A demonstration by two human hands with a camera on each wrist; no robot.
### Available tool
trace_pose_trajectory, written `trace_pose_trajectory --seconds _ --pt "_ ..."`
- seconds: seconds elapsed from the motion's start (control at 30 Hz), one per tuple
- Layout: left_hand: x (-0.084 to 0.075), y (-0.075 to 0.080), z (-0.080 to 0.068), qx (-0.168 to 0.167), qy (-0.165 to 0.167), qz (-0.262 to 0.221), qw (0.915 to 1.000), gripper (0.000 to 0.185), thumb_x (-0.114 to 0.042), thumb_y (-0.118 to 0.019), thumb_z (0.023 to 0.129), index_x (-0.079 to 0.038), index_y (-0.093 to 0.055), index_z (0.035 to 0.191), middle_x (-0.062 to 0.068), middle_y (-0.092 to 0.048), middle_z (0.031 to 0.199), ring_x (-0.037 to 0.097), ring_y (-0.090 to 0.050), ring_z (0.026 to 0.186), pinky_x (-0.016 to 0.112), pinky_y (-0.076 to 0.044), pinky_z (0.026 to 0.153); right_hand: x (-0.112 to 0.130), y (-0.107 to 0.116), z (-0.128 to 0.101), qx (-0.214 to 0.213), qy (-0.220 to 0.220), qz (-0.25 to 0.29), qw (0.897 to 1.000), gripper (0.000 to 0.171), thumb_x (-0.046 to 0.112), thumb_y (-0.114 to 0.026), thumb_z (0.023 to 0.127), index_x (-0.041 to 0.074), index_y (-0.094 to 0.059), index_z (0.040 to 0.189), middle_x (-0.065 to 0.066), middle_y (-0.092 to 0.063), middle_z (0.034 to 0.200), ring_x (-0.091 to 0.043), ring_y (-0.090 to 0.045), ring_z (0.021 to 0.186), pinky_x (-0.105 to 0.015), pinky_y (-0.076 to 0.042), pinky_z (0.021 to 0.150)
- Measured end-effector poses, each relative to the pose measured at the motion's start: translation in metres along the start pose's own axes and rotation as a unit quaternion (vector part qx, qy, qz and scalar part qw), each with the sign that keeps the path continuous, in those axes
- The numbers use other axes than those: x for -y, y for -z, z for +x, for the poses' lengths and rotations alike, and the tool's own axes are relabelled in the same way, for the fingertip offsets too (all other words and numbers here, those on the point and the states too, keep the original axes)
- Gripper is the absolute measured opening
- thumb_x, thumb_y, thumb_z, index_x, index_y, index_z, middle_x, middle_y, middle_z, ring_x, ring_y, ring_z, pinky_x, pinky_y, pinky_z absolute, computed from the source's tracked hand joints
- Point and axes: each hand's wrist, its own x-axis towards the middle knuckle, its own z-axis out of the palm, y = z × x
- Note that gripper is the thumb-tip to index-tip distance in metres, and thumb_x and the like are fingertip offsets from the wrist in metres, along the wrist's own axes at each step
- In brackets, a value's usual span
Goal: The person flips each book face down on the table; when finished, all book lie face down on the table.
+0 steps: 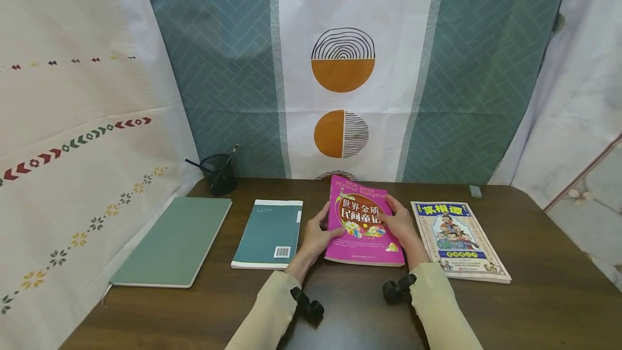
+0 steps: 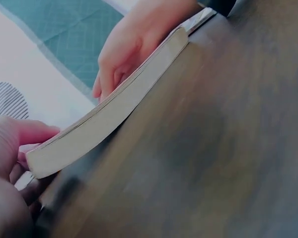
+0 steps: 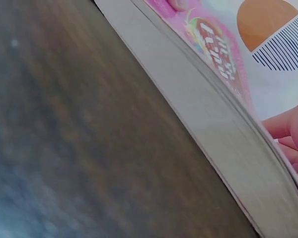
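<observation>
Nearest the person, two cream sleeves reached out over the dark wooden counter [image 1: 534, 296], each with a small black wrist camera strapped on. Just beyond them, both hands held the pink book [image 1: 363, 221] by its side edges. The left hand [image 1: 316, 237] gripped the left edge, thumb on the cover and fingers curled under. The right hand [image 1: 399, 221] held the right edge with its fingers spread across the cover. The book's near end sat at or just above the counter while its far end looked slightly raised, though the blurred wrist views left that uncertain; they showed the pale page block [image 2: 109, 119] tilted over the wood grain, with the pink cover [image 3: 213, 49] on top.

Just left of the pink book lay a teal paperback [image 1: 269, 233], back cover and barcode up. Further left rested a green notebook [image 1: 175, 242]. Just to the right lay an illustrated book with a yellow-titled cover [image 1: 457, 239].

Farther back, a black mesh pen holder [image 1: 220, 173] stood near the counter's left rear corner, and a small grey object [image 1: 475, 191] sat near the right rear. Behind everything hung patterned curtains [image 1: 345, 69] with orange and striped circles.
</observation>
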Motion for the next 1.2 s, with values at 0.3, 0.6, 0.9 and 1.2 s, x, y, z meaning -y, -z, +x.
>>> trace_pose_trajectory --seconds 0.3,0.6,0.9,1.2 --pt "-0.004 -0.006 -0.003 0.022 -0.008 -0.109 0.9938 0.083 0.001 -0.066 0.086 -0.019 -0.025 0.155 0.022 -0.041 0.151 0.034 -0.063 0.113 0.033 -0.059 0.081 -0.003 0.0 0.003 -0.011 0.008 0.012 1.0 0.07 0.01 -0.055 0.096 0.011 -0.019 0.156 -0.015 -0.02 0.163 -0.035 -0.018 0.151 -0.052 -0.021 0.121" --pt "-0.019 -0.015 -0.008 -0.024 -0.036 -0.154 0.9871 0.075 0.006 -0.063 0.086 -0.015 -0.035 0.152 0.013 -0.04 0.154 0.036 -0.061 0.119 0.036 -0.059 0.083 0.0 0.002 0.003 0.003 0.01 0.034 0.999 0.074 0.013 -0.057 0.096 0.011 -0.015 0.157 -0.011 -0.024 0.162 -0.033 -0.016 0.151 -0.051 -0.021 0.121" --pt "-0.033 -0.018 -0.011 -0.041 -0.065 -0.154 0.9851 0.07 0.007 -0.064 0.085 -0.019 -0.044 0.147 0.008 -0.048 0.15 0.033 -0.06 0.123 0.037 -0.057 0.087 0.011 0.002 -0.002 0.008 0.058 0.018 0.998 0.081 0.033 -0.062 0.094 0.012 -0.016 0.157 -0.015 -0.021 0.162 -0.034 -0.017 0.151 -0.051 -0.022 0.121" --pt "-0.04 -0.021 -0.015 -0.051 -0.076 -0.14 0.9859 0.068 0.007 -0.064 0.086 -0.016 -0.045 0.146 0.009 -0.049 0.149 0.034 -0.06 0.123 0.04 -0.057 0.087 0.042 -0.005 -0.019 -0.004 0.127 0.034 0.991 0.083 0.033 -0.061 0.094 0.023 -0.01 0.158 -0.017 -0.016 0.163 -0.039 -0.02 0.149 -0.056 -0.024 0.119"
